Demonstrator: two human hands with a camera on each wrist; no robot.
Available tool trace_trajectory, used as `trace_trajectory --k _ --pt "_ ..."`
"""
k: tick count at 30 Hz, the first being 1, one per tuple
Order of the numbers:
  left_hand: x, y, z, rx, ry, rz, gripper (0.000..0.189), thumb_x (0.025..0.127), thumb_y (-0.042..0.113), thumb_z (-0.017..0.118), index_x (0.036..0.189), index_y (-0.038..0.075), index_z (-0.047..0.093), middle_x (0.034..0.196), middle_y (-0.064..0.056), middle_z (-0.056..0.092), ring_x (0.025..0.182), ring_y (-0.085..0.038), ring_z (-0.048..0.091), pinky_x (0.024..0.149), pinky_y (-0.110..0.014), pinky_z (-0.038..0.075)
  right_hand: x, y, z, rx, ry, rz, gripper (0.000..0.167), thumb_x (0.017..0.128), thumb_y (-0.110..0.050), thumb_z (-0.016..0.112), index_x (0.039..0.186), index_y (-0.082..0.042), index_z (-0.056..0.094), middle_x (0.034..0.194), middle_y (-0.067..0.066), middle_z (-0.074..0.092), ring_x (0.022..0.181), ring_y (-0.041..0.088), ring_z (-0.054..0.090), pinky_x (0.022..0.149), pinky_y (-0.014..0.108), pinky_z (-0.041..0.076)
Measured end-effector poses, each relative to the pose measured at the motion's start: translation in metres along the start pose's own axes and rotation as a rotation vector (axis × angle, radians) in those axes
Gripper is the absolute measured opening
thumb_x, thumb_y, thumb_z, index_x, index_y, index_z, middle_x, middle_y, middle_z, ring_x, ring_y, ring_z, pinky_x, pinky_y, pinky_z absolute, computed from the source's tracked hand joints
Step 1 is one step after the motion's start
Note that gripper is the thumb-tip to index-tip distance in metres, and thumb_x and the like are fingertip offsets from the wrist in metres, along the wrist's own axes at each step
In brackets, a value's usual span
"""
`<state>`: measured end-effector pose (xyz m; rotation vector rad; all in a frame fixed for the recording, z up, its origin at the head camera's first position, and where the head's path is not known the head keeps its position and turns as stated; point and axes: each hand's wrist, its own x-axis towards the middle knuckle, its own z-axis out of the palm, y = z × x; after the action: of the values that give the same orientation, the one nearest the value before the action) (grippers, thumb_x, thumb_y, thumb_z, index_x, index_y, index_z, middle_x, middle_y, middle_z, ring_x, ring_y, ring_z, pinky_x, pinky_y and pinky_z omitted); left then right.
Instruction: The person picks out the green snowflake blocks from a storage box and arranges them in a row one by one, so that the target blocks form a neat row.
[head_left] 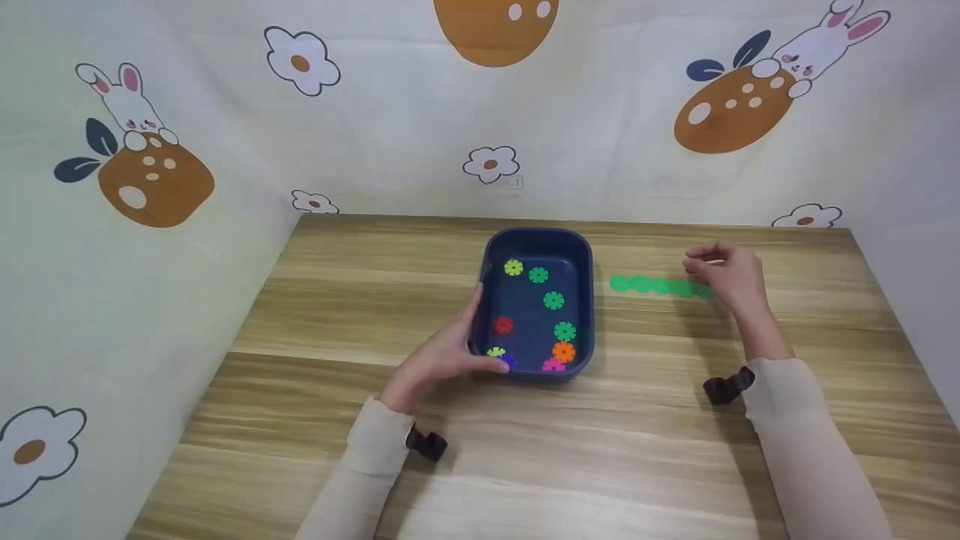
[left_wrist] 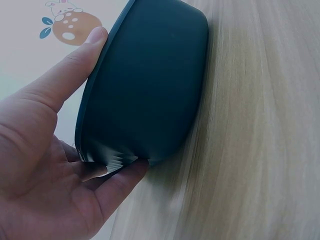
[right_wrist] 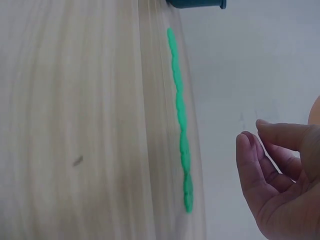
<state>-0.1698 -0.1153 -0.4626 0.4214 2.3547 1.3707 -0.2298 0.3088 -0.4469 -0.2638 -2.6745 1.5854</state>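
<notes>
A dark blue plastic tub [head_left: 529,300] stands on the table in the head view. My left hand [head_left: 441,351] grips its near-left corner, thumb at the near rim and fingers along the left wall; the left wrist view shows this grip on the tub wall [left_wrist: 145,85]. Inside lie several toothed plastic discs, among them a red disc [head_left: 503,325], an orange disc [head_left: 563,352] and a pink disc [head_left: 553,364]. Right of the tub lies a row of green discs [head_left: 641,284]. Over its right end hovers my right hand [head_left: 735,279], fingers loosely bent, nothing between thumb and fingertips.
The wood-grained table [head_left: 337,300] meets a patterned cloth [head_left: 390,135] at its back edge and left side. Each wrist carries a black camera mount, such as the right mount [head_left: 727,387]. A small dark mark [right_wrist: 78,160] shows on the table in the right wrist view.
</notes>
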Motion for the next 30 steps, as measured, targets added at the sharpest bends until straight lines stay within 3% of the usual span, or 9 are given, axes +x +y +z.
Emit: trace_trajectory --k 6,21,30 --pt "0.000 -0.001 0.000 -0.008 -0.003 -0.002 0.130 0.073 0.026 0.090 0.161 0.025 -0.004 0.169 -0.009 0.008 0.154 -0.028 0.018 0.126 -0.048 0.017 0.000 -0.010 0.010 0.051 -0.020 -0.019 0.034 0.097 -0.013 0.064 0.121 0.011 0.061 0.087 -0.012 0.062 0.077 -0.004 0.069 0.074 0.016 0.058" --pt "0.002 -0.001 0.000 -0.027 -0.014 0.015 0.129 0.074 0.024 0.090 0.161 0.026 -0.005 0.170 -0.006 0.008 0.152 -0.026 0.021 0.127 -0.046 0.016 -0.003 -0.036 0.043 0.151 -0.047 -0.099 0.032 0.096 -0.010 0.064 0.120 0.011 0.059 0.094 -0.002 0.062 0.076 -0.005 0.067 0.074 0.017 0.059" --pt "-0.001 -0.001 -0.002 0.000 -0.014 0.000 0.128 0.075 0.027 0.089 0.161 0.026 -0.006 0.170 -0.006 0.006 0.154 -0.027 0.019 0.126 -0.048 0.018 -0.003 -0.053 0.075 0.209 -0.044 -0.156 0.028 0.093 -0.005 0.067 0.115 0.011 0.062 0.096 0.005 0.066 0.075 -0.001 0.068 0.071 0.017 0.059"
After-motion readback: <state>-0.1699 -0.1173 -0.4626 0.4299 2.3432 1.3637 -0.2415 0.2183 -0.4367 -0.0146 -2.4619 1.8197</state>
